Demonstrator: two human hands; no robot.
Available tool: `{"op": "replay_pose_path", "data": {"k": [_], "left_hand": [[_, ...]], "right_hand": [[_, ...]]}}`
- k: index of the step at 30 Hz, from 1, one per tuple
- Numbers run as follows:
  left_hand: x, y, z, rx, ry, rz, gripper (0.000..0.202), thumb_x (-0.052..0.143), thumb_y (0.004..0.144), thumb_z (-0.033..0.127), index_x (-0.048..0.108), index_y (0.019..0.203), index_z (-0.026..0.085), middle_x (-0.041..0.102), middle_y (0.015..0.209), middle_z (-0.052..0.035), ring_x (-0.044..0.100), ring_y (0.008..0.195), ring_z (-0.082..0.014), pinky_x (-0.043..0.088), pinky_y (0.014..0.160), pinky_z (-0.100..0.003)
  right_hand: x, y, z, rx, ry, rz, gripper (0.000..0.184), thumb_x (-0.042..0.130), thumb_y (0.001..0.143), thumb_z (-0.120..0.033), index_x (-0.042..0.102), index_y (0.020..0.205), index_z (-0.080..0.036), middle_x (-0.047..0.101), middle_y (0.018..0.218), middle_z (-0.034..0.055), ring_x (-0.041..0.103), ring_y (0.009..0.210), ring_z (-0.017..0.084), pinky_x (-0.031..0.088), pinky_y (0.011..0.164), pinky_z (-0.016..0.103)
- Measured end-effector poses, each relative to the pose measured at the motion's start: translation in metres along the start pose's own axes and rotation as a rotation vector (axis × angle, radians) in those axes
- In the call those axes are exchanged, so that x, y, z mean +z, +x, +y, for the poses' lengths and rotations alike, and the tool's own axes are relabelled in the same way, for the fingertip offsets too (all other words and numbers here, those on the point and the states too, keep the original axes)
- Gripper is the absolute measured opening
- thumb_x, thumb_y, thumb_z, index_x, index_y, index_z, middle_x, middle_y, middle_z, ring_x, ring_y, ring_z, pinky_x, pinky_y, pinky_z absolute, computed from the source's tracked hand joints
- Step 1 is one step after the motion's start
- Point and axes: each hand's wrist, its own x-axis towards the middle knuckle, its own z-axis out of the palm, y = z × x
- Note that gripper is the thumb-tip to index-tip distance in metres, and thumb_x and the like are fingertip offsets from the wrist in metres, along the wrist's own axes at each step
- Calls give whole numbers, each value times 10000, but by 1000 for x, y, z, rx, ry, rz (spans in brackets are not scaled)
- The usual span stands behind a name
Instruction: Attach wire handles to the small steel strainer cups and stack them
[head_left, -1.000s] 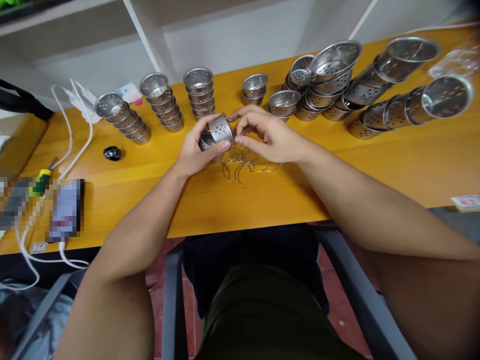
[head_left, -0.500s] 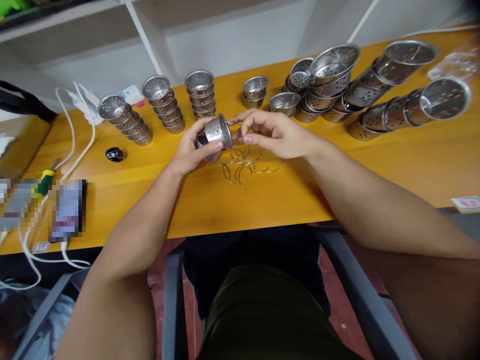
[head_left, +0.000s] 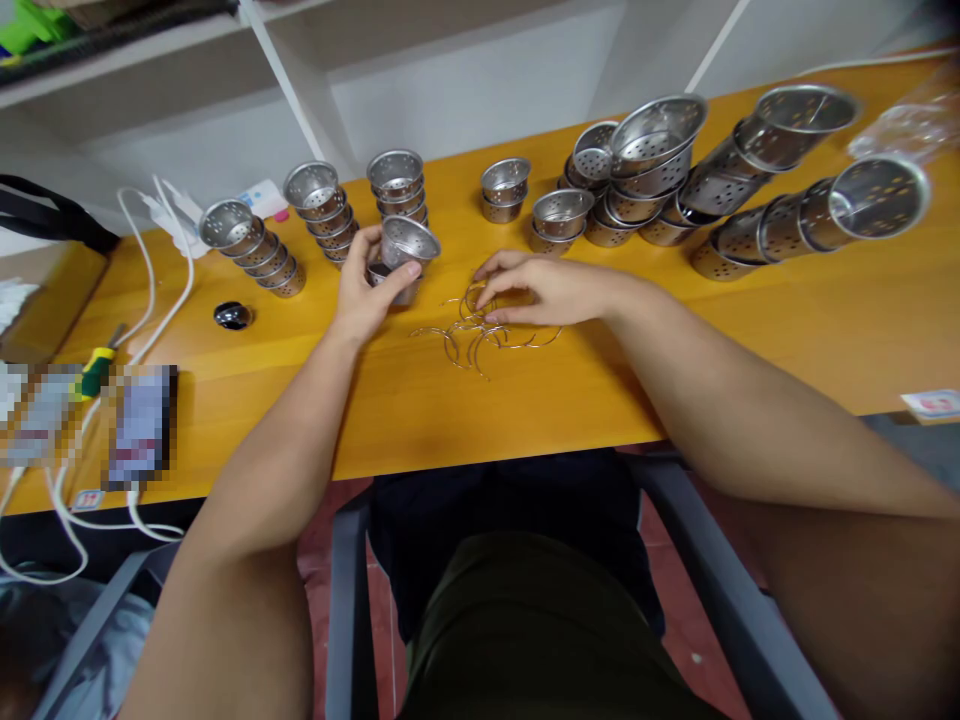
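Note:
My left hand (head_left: 365, 288) is closed around a perforated metal strainer cup (head_left: 409, 242), whose rim faces up and tips to the right. Under it, partly hidden by the fingers, is a second strainer cup (head_left: 406, 291); I cannot tell whether the hand grips that one too. Over a loose heap of thin, curved metal wires (head_left: 480, 335) hovers my right hand (head_left: 536, 288). Its thumb and fingers are curved and apart, close to the wires at the heap's upper edge, with nothing clearly held between them.
Stacked strainer cups line the back: upright stacks (head_left: 315, 205) at left, a short pair (head_left: 504, 188) in the middle, leaning stacks (head_left: 795, 215) at right. At left lie a shiny black object (head_left: 233, 316), a green-yellow screwdriver (head_left: 97, 372), a phone (head_left: 141, 425) and white cables (head_left: 176, 285).
My left hand has moved slightly left, and the cup's rim has turned from facing right to facing up. My right hand has left the cup and come down to the wires.

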Motion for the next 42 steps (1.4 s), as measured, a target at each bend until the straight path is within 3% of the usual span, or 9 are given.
{"op": "replay_pose_path", "data": {"k": [7,10,14,16,21,28,32,37,42], "left_hand": [[6,-9,34,56,-48,-186,1150,810,829,1206,767,1566,323,850,1598,-141,811,1538,-438,640,1412,-658],[11,-13,35,75,-108,-236,1104,824,875,1169,769,1573,315,857,1604,-144,834,1518,-415,662,1402,-623],[15,-12,3,88,-88,-121,1033,875,948,1074,703,1631,319,840,1562,-147,823,1536,-399,664,1396,-605],[17,-8,-26,136,-113,-94,1163,963,842,1085,626,1679,350,794,1579,-137,821,1533,-404,699,1342,-594],[29,2,-82,263,-190,-97,1319,1006,808,1068,387,1791,444,668,1651,-146,789,1553,-397,733,1267,-565],[23,6,-62,359,-116,-45,1208,1004,864,1015,464,1739,382,666,1680,-136,787,1540,-413,675,1349,-597],[19,2,-44,385,-106,-99,1105,986,946,907,470,1743,343,695,1635,-137,795,1502,-396,689,1326,-588],[19,-6,-23,374,-153,-200,1014,1040,903,769,495,1658,367,717,1506,-85,832,1298,-314,763,1090,-489],[14,-11,-12,312,-159,-304,903,1058,888,692,564,1566,359,745,1371,-53,835,1139,-266,755,931,-422]], "right_hand": [[20,11,-10,30,84,335,675,932,1021,-847,845,1518,-399,836,1523,114,820,1117,355,731,1110,620],[34,20,-6,-39,99,360,608,850,1061,-915,880,1295,-355,831,1393,118,807,1155,359,720,1104,590],[33,25,10,107,-40,460,523,831,1110,-822,854,1238,-315,808,1335,146,803,1188,398,714,1145,640],[26,27,16,249,-182,475,392,847,1142,-646,847,1279,-278,793,1401,182,802,1270,433,690,1223,672],[12,52,15,470,-413,331,174,789,1202,-295,820,1300,-155,742,1573,282,782,1429,475,595,1350,667],[13,84,31,505,-444,312,217,833,1150,-416,848,1264,-231,859,1320,210,813,1273,460,660,1213,670],[13,62,7,296,-406,419,320,696,1192,-437,831,1448,-301,811,1531,207,771,1384,493,629,1251,722],[22,46,-37,-176,-271,171,463,620,1124,-220,845,1520,-305,787,1658,118,779,1426,396,635,1207,602],[25,47,-43,-237,-343,47,363,601,1083,-162,871,1311,-245,796,1629,110,818,1246,318,633,1023,481]]}}
